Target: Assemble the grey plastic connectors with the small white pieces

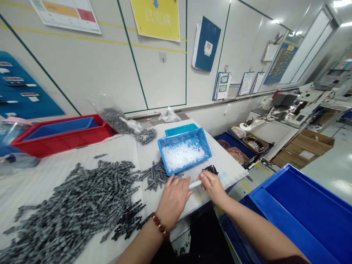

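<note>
My right hand [213, 187] pinches a white plastic tube [195, 184] at the table's front edge. My left hand [173, 200], wearing a red bead bracelet [158, 224], curls beside the tube's other end, and I cannot tell if it grips it. A large heap of grey ribbed plastic parts [74, 205] spreads to the left, with a smaller heap [155, 175] close to my left fingers. Black parts [128, 220] lie near my left wrist, and a small black bunch [211, 169] sits just above my right hand. A blue mesh basket [180, 136] of white pieces stands beyond my hands on the white-covered table [154, 200].
A teal tray [180, 129] sits behind the basket. Clear bags of grey parts [115, 121] lie beside a red crate [63, 134] holding a blue tray. A blue crate [297, 209] stands at lower right. Cardboard boxes [304, 148] and a machine [280, 113] stand beyond.
</note>
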Demonstrator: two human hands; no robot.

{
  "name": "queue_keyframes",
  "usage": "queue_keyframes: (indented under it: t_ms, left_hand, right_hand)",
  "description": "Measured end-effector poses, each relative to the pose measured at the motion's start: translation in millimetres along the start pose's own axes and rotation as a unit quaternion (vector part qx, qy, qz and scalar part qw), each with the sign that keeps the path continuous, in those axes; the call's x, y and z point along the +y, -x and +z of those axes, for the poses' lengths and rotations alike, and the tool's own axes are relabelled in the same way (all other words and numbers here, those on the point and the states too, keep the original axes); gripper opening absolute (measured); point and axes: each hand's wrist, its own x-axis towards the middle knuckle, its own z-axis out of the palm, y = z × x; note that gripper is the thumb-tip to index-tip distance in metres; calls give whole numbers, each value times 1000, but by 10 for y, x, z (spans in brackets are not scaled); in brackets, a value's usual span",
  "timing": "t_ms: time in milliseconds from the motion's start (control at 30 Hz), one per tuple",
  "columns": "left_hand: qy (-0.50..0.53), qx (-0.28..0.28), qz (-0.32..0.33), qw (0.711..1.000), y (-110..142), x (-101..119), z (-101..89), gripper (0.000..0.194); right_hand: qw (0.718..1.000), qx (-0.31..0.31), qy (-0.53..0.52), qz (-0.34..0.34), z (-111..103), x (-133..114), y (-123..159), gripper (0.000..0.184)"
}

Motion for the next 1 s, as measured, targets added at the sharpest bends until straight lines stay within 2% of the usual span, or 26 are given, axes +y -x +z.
queue_keyframes:
  t_ms: [100, 167, 233, 367, 600, 1000]
  left_hand:
    - [-30, 80, -61, 995, 28, -57, -33, 54]
    - [-26, 109, -82, 990, 74, -88, -37, 54]
    - [-16, 119, -89, 989, 129, -104, -20, 50]
    - [-6, 117, -99, 988, 204, -111, 35, 45]
    - [-7, 107, -100, 989, 236, -114, 73, 44]
    - [11, 84, -112, 990, 268, -112, 100, 40]
  right_hand:
    - [995, 84, -16, 43, -220, 85, -261, 34]
    - [986, 158, 19, 57, -369, 159, -422, 36]
    - [978, 192, 62, 56, -479, 228, -540, 36]
    - [975, 192, 98, 53, -550, 316, -640, 34]
    - [973, 185, 120, 68, -485, 386, -675, 35]
    - [977, 164, 114, 71, -447, 339, -688, 34]
